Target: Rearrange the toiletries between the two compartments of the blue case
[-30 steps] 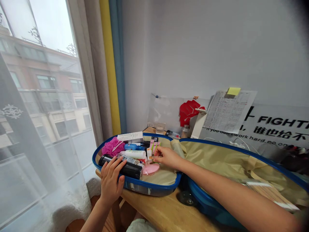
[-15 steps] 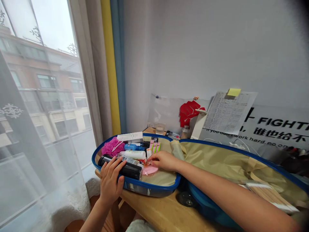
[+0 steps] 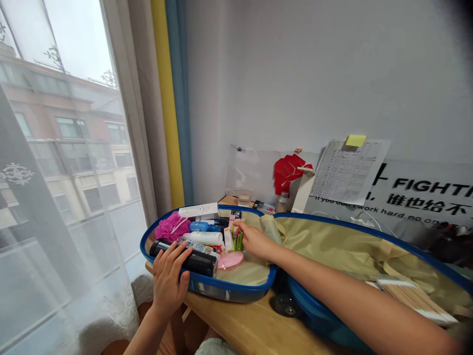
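Observation:
My left hand (image 3: 171,270) lies over a black cylinder (image 3: 201,261) at the near edge of an open blue suitcase half (image 3: 244,295), its fingers spread and bent across it. My right hand (image 3: 253,241) reaches in from the right, with fingers curled and pinched at narrow pink-and-green packets (image 3: 239,241); what lies between the fingertips is hidden. A flat pink oval item (image 3: 231,260) in clear wrap lies just below that hand. Left of it are a white tube (image 3: 205,237), a blue bottle (image 3: 201,226), a pink bath puff (image 3: 172,226) and a white box (image 3: 198,210).
The suitcase's other half (image 3: 325,236) lies open to the right, holding a bundle of cotton swabs (image 3: 416,298). A wooden table (image 3: 236,320) supports the case. Behind stand a small glass jar (image 3: 283,201) and a white stand (image 3: 303,190). A curtained window (image 3: 74,148) is at left.
My right hand has moved away from me, from beside the pink oval item to the pink-and-green packets. The oval item now shows fully. My left hand stays on the black cylinder.

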`<move>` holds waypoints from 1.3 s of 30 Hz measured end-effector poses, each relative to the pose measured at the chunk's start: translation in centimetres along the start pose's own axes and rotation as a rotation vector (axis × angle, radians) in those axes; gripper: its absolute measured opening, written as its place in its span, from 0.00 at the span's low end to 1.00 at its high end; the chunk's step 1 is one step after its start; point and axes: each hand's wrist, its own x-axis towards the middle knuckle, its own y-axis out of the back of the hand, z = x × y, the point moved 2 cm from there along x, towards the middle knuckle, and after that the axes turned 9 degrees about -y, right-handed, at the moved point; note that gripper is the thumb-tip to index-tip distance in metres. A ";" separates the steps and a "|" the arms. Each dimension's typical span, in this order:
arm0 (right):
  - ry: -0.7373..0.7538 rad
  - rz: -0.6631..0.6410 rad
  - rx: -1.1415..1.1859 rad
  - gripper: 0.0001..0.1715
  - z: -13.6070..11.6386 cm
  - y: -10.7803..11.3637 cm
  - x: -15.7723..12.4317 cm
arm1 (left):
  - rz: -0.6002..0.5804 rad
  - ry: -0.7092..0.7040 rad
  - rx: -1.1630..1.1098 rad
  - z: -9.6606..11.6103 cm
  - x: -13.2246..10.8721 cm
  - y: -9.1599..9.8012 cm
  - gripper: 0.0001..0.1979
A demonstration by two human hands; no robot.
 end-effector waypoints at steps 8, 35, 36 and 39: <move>0.018 -0.082 -0.021 0.17 0.1 -0.4 -0.2 | -0.001 0.010 -0.005 -0.1 0.0 0.0 0.22; 0.102 -0.186 -0.127 0.16 -1.3 -0.3 -1.2 | -0.010 0.020 -0.003 -0.1 -0.1 0.0 0.22; 0.097 -0.161 -0.113 0.16 -1.4 0.0 -1.1 | -0.009 0.019 -0.002 -0.1 -0.1 0.0 0.22; 0.077 -0.036 -0.060 0.17 -1.7 2.7 -0.9 | -0.009 0.015 -0.002 -0.1 -0.2 -0.1 0.22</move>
